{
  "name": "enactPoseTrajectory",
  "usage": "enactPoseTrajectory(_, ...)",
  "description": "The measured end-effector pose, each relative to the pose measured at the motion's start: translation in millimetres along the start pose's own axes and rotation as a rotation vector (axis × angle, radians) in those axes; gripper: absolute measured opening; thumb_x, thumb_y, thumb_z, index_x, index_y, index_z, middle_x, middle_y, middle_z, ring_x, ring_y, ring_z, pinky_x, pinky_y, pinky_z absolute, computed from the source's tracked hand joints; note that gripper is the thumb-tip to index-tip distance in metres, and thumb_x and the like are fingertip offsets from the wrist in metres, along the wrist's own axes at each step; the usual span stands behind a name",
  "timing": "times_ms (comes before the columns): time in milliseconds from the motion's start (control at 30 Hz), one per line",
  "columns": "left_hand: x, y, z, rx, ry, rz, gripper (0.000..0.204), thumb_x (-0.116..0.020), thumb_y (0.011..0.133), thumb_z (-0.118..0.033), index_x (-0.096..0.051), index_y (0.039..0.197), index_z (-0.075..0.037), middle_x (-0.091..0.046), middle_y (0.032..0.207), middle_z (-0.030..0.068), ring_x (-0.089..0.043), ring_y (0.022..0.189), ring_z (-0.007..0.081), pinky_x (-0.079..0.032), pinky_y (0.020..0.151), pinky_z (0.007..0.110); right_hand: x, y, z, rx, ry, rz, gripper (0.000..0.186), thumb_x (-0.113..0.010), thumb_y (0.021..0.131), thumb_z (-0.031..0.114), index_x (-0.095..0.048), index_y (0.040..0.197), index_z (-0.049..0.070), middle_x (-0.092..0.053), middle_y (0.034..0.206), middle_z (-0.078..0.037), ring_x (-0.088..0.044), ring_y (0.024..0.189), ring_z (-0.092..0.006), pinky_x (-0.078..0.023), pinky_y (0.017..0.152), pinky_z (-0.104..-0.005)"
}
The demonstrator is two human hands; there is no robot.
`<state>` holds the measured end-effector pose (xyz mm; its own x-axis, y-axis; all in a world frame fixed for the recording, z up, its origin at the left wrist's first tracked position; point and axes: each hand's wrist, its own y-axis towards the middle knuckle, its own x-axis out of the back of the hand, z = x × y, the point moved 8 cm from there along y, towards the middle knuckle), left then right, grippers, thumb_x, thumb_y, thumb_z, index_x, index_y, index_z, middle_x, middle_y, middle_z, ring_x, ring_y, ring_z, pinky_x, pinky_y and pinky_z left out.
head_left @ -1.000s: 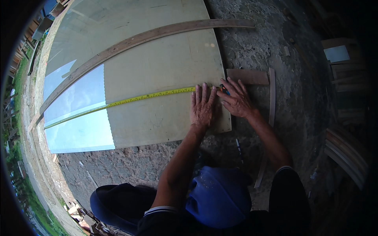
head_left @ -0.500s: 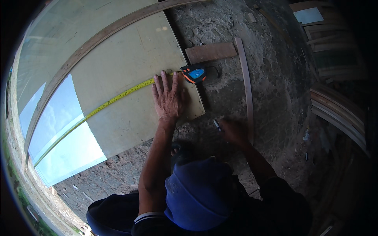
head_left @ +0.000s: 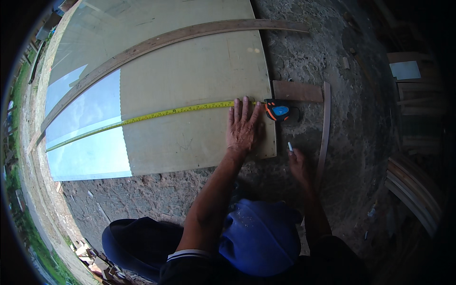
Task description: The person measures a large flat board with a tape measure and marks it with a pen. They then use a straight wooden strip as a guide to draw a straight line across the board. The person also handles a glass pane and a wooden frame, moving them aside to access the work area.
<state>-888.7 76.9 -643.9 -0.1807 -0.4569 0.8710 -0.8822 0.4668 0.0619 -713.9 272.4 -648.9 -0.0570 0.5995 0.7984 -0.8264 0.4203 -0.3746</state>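
The left hand lies flat, palm down, fingers spread, on the plywood sheet, just inside the sheet's right edge and near its lower right corner. Its fingertips touch the yellow tape blade, which runs across the sheet from the far left toward the right edge, sloping slightly upward. The tape measure case, black with orange and blue, sits just off the sheet's right edge on the rough ground, just beside the left hand's fingertips but not touching them. The right hand is off the sheet, over the ground below the case, closed in a pinch around a small white marker that points up toward the case; whether the hand rests on the ground cannot be told. A long curved wooden strip lies across the upper part of the sheet, its right end overhanging onto the ground. A short flat board lies on the ground just above the case, and a thin upright wooden strip runs beside it to the right of the right hand. The ground between the sheet's right edge and that strip is a narrow lane holding case and hand. The sheet's left portion is sunlit; its lower edge borders bare ground. Stacked curved timber lies well apart at the right.
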Motion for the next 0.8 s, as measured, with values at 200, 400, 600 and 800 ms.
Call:
enactPoseTrajectory(200,2.7,-0.3,-3.3,-0.006,-0.016,0.000,0.067,-0.048,0.099,-0.043,-0.026,0.159,-0.023,-0.019,0.165,0.0169,-0.013,0.154,0.0390,-0.011,0.124,0.051,-5.4,11.0,-0.2,0.170,-0.101,-0.119,0.020,-0.055,0.100,0.023,-0.059,0.096,0.003,-0.060,0.081,-0.026,-0.059,0.079,-0.0497,-0.046,0.066,-0.0504)
enactPoseTrajectory(400,-0.4,-1.5,0.3,-0.002,0.010,0.014,0.069,-0.048,0.099,-0.047,-0.025,0.160,-0.025,-0.017,0.166,0.0172,-0.011,0.154,0.0390,-0.011,0.124,0.052,4.6,0.2,16.2,0.100,-0.127,-0.084,0.025,-0.054,0.100,0.022,-0.063,0.115,0.005,-0.063,0.090,-0.028,-0.061,0.088,-0.0507,-0.048,0.073,-0.0528)
enactPoseTrajectory(600,-0.8,1.0,-5.0,-0.014,-0.005,0.012,0.069,-0.048,0.098,-0.047,-0.025,0.159,-0.025,-0.017,0.166,0.0174,-0.012,0.154,0.0397,-0.011,0.124,0.052,19.6,5.4,7.1,0.404,-0.247,-0.413,0.057,-0.053,0.101,0.018,-0.036,0.153,0.003,-0.068,0.107,-0.022,-0.070,0.087,-0.0398,-0.055,0.075,-0.0434)
enactPoseTrajectory(800,2.6,-9.1,-3.8,-0.002,0.034,0.027,0.069,-0.049,0.098,-0.044,-0.024,0.160,-0.023,-0.018,0.166,0.0163,-0.013,0.154,0.0384,-0.011,0.124,0.052,7.4,20.8,133.3,0.203,0.968,0.175,0.035,-0.053,0.103,0.015,-0.055,0.137,0.005,-0.065,0.113,-0.009,-0.068,0.098,-0.0149,-0.054,0.075,-0.0234)
